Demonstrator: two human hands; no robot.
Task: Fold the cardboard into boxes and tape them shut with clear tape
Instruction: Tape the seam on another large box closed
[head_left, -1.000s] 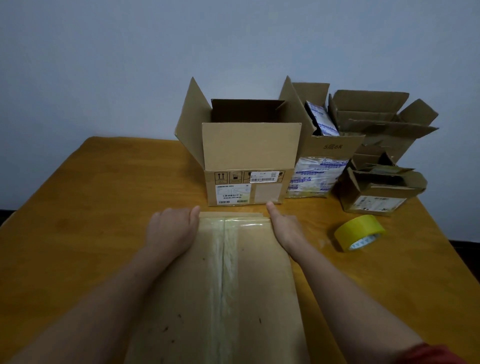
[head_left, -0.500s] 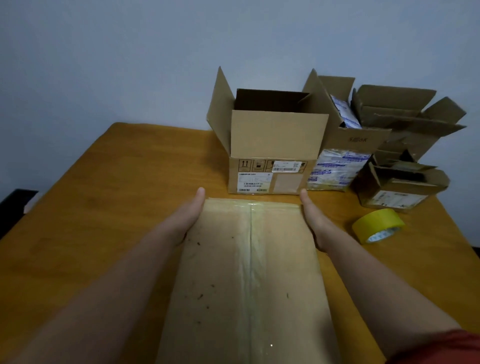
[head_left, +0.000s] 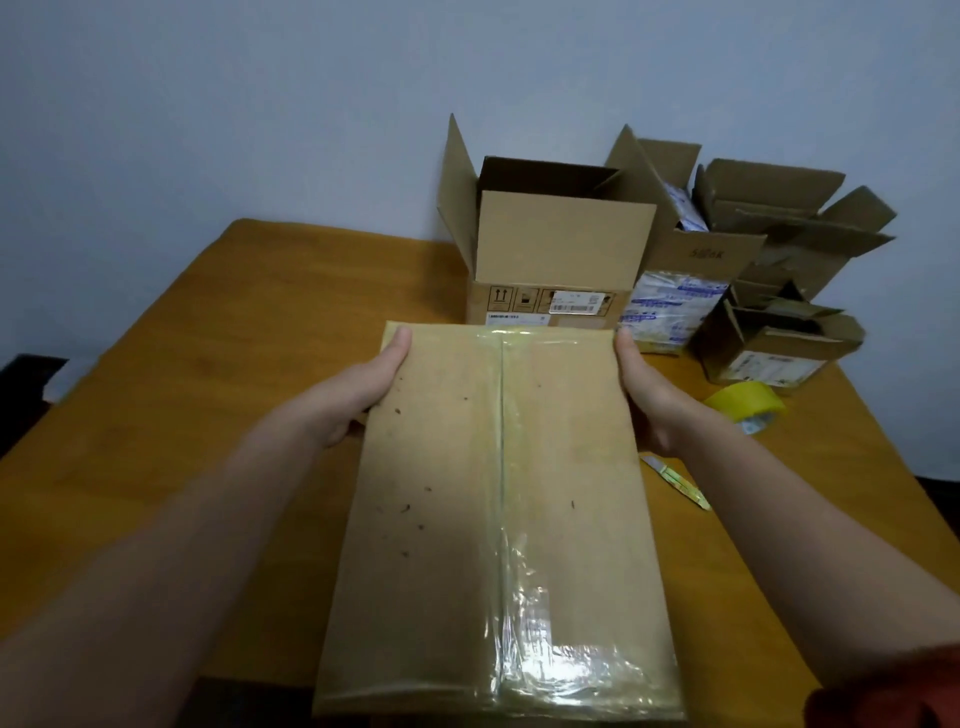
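taped box (head_left: 498, 509) lifted off table (head_left: 208, 364), nearer camera

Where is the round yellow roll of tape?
In the head view, the round yellow roll of tape lies on the wooden table at the right, just in front of the small open cardboard box, beside the right hand.

A plain room used as a small packing spot, home or office unclear: bare pale grey-blue wall (head_left: 208, 104), orange-brown wooden surface (head_left: 182, 389), several opened brown cardboard boxes (head_left: 561, 244) bearing shipping labels, and a yellowish roll of tape (head_left: 743, 402).
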